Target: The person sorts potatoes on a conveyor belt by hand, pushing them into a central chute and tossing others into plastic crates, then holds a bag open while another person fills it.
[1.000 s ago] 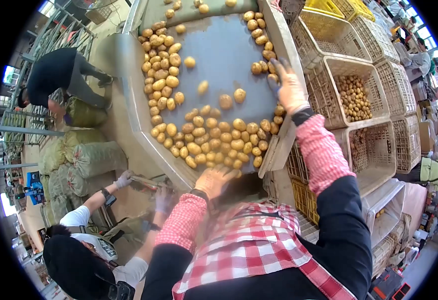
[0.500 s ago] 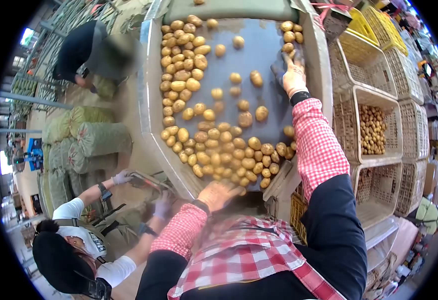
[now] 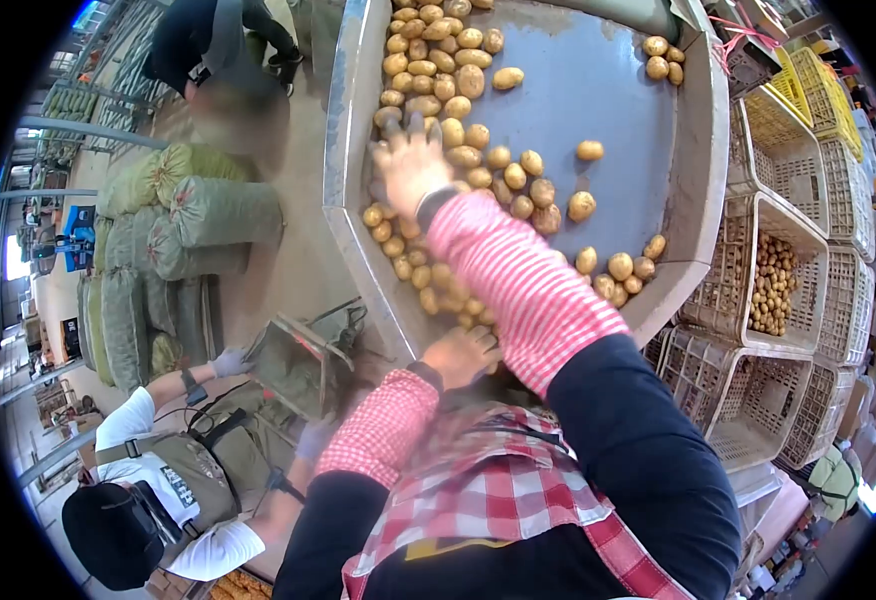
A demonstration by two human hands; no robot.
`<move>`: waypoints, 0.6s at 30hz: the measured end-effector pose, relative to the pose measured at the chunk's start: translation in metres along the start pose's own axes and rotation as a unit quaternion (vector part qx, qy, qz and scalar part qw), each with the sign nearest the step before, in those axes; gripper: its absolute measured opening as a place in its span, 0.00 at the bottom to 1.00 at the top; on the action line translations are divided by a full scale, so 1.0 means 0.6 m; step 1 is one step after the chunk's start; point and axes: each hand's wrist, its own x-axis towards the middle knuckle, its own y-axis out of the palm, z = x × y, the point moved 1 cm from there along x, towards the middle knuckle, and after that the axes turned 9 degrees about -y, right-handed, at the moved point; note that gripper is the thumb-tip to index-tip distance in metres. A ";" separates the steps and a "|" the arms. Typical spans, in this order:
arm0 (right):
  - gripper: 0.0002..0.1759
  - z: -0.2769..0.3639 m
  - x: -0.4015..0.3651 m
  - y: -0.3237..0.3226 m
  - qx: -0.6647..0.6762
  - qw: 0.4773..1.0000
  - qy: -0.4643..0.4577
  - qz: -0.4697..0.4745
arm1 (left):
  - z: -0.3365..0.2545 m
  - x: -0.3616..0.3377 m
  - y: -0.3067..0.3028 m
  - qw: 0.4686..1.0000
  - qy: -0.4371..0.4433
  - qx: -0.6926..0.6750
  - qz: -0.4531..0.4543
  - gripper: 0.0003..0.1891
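- Bulging green mesh sacks (image 3: 226,212) stand and lie piled on a dusty beige floor (image 3: 303,262).
- Long grey metal pipes (image 3: 93,130) cross the left side, near bright blue equipment (image 3: 79,238).
- Yellow latticed plastic crates (image 3: 826,85) sit upper right.
- White light glares at both edges.

red-and-white checked sleeve covers (image 3: 524,290)

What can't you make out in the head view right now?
- Potatoes beneath the right hand: head view, covered by it.
- Whether the left hand grips anything: head view, blurred.
- Tray's far left corner: head view, cut off by the top edge.
- Contents of the sacks: head view, hidden by their fabric.
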 end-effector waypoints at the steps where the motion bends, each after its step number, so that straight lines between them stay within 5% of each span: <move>1: 0.29 0.024 -0.026 0.029 -0.013 1.000 0.000 0.015 | -0.002 -0.001 -0.011 1.000 -0.009 0.024 0.017 0.20; 4: 0.31 0.036 -0.097 0.070 -0.018 1.000 0.008 -0.007 | 0.003 0.004 -0.011 0.995 -0.031 -0.048 0.080 0.23; 5: 0.31 0.020 -0.117 0.046 0.008 0.999 0.014 0.035 | -0.001 -0.003 -0.012 1.000 -0.011 -0.002 -0.012 0.24; 6: 0.30 0.000 -0.140 0.020 0.034 0.996 0.020 0.079 | -0.003 -0.003 -0.007 0.998 -0.022 0.015 0.059 0.24; 10: 0.31 -0.097 -0.248 -0.033 -0.097 0.981 0.137 0.100 | -0.009 -0.008 -0.013 1.000 -0.019 0.021 0.004 0.23; 12: 0.33 -0.143 -0.321 -0.057 -0.054 0.978 0.195 0.045 | -0.006 -0.012 -0.010 0.999 -0.009 0.002 -0.039 0.22; 14: 0.38 -0.167 -0.397 -0.074 -0.050 0.958 0.279 0.047 | -0.002 -0.015 0.004 0.981 -0.001 -0.060 -0.183 0.22; 18: 0.44 -0.168 -0.490 -0.071 -0.093 0.921 0.329 0.186 | -0.002 0.002 -0.043 0.937 -0.237 -0.046 -0.252 0.27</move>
